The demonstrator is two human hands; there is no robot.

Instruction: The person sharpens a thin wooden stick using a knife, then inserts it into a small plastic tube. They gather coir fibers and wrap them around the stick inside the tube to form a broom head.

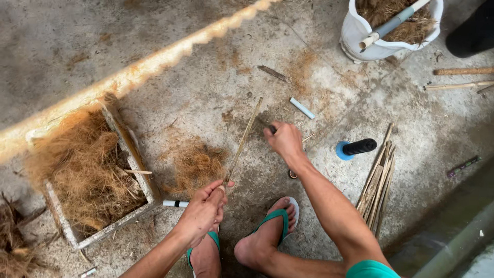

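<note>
My left hand (204,208) is closed around the lower end of a thin bamboo stick (243,142) that slants up and away over the concrete floor. My right hand (283,141) reaches forward to the right of the stick, its fingers curled around a small dark object (272,128) near the floor; what it is I cannot tell. A loose clump of brown coconut fibre (195,163) lies just left of the stick. My two feet in green flip-flops (272,219) rest below the hands.
A wooden box (135,149) full of brown fibre stands at the left. A bundle of bamboo sticks (380,180) lies at the right beside a black spool on a blue base (355,148). A white bag (360,36) of fibre with a pipe in it stands at the back right. A small white tube (302,108) lies on the floor.
</note>
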